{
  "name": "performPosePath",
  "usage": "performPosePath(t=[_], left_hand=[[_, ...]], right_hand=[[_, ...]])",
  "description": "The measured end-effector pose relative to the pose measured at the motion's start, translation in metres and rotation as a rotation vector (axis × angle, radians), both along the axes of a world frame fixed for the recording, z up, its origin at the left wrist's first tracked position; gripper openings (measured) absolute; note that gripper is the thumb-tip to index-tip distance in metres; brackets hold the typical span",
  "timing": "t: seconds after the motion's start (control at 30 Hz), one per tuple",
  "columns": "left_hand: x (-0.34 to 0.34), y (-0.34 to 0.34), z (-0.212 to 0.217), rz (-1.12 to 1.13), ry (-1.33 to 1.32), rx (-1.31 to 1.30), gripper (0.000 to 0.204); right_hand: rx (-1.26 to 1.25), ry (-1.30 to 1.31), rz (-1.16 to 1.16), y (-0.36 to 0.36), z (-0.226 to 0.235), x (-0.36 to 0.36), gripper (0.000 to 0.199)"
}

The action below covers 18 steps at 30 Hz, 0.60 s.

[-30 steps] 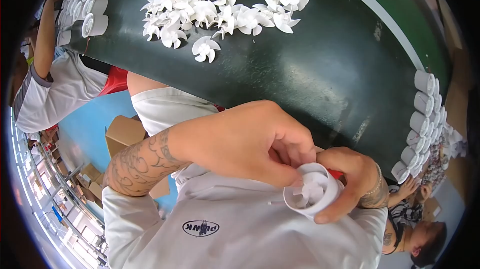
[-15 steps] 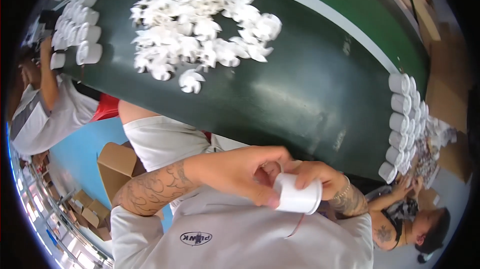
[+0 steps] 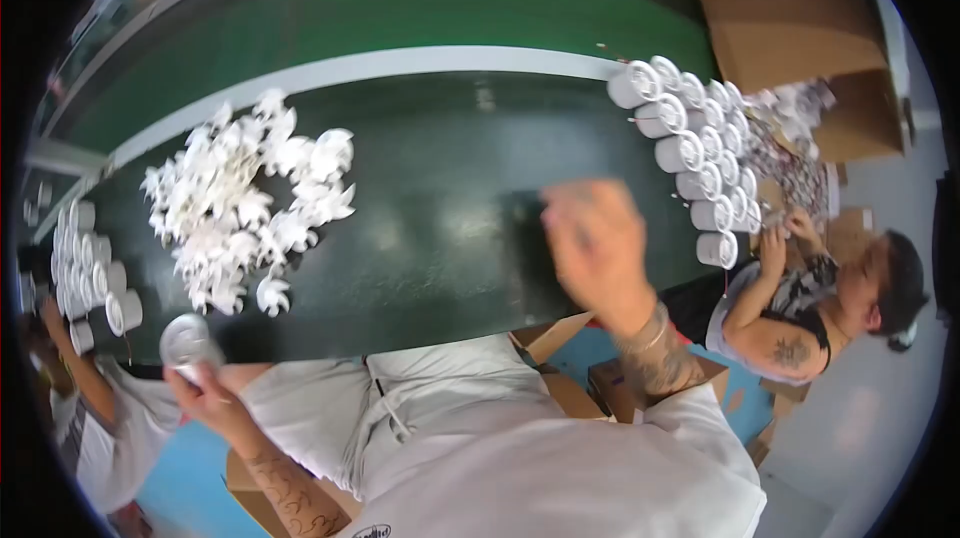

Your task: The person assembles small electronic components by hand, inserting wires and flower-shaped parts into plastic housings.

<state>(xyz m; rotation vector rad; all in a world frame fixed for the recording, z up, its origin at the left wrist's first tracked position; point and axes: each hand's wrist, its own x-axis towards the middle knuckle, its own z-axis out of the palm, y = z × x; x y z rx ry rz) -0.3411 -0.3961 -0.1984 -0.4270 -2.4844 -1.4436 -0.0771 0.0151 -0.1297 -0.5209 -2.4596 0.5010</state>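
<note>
Two hands have parted since a moment ago: over the dark surface (image 3: 440,228) at centre, the right hand (image 3: 592,238) hangs blurred, its grip released, while the left hand (image 3: 205,388), lower left, now grasps the cup (image 3: 187,340) alone.

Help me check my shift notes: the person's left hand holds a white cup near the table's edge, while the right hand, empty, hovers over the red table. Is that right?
Not quite: the table is dark green, not red, as the head view shows. The rest stands: the left hand holds a white cup near the table's edge, and the right hand, blurred, looks empty above the table.
</note>
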Motion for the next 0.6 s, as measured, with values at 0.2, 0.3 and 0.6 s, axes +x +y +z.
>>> performPosePath(t=[0.2,0.3,0.6], left_hand=[[-0.064,-0.015,-0.016,0.434,0.221,-0.348,0.05],[-0.091,-0.025,-0.045,0.417,0.35,-0.38,0.052],[-0.05,-0.004,-0.001,0.139,0.141,-0.13,0.074]], right_hand=[[0.695,-0.405,-0.456,0.123,0.025,0.02,0.039],[0.644,-0.492,-0.393,0.142,-0.002,0.027,0.049],[-0.047,-0.097,-0.083,0.102,-0.024,0.007,0.023]])
